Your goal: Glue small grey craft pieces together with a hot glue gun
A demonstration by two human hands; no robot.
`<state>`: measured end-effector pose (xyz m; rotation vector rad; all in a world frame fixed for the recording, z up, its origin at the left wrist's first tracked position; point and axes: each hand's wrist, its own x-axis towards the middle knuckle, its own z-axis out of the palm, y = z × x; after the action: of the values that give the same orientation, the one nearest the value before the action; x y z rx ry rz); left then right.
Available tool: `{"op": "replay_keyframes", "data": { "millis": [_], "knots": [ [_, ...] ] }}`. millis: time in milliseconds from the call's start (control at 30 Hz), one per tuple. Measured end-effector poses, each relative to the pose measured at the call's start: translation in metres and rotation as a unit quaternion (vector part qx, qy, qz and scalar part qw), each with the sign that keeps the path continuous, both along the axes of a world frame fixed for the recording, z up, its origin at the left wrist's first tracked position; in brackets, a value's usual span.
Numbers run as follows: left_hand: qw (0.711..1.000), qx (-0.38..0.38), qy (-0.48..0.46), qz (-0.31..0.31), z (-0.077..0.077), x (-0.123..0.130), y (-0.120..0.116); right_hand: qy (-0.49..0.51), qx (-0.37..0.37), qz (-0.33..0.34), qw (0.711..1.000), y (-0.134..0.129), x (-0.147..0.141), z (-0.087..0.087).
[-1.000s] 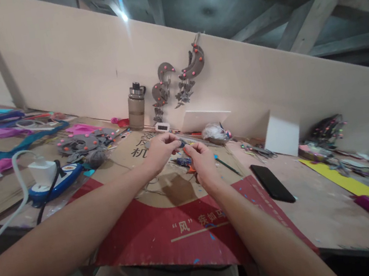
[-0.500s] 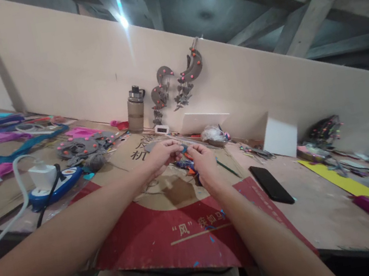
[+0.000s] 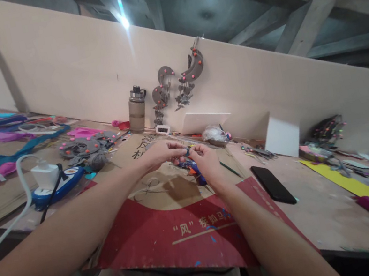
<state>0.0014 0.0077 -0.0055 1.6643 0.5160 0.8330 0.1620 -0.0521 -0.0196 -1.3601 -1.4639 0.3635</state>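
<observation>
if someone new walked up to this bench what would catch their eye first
Probably the red-printed cardboard, spread flat at the centre front. Above it, the left hand and right hand pinch a small dark piece between them. Behind, grey crescent-shaped decorations dotted pink and orange hang against the pale partition.

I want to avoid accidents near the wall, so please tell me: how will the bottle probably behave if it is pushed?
The bottle may tip if pushed high, since it stands tall and narrow. Its straight sides show no sag, so it is probably stiff. A line across the see-through body suggests liquid, which may add weight.
</observation>
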Motion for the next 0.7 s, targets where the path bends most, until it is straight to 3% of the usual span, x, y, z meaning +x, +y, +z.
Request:
{"op": "replay_keyframes", "data": {
  "millis": [200, 367, 433, 533, 700],
  "knots": [
    [0.976, 0.183, 0.105, 0.056, 0.006, 0.002, -0.01, -0.165, 0.039, -0.038, 0.985, -0.008, -0.004, 0.004],
    [0.898, 0.363, 0.191, 0.16, 0.009, 0.003, -0.014, -0.168, 0.031, -0.018, 0.985, -0.006, -0.003, 0.001],
    [0.876, 0.401, 0.193, 0.188, 0.007, 0.003, -0.013, -0.142, 0.017, 0.006, 0.99, -0.004, -0.002, -0.001],
    [0.881, 0.381, 0.179, 0.216, 0.004, 0.002, -0.008, -0.089, 0.002, 0.029, 0.996, -0.001, 0.001, -0.002],
    [0.919, 0.257, 0.168, 0.245, 0.008, -0.007, -0.003, -0.072, -0.013, 0.066, 0.995, -0.002, 0.003, 0.002]
  ]
}}
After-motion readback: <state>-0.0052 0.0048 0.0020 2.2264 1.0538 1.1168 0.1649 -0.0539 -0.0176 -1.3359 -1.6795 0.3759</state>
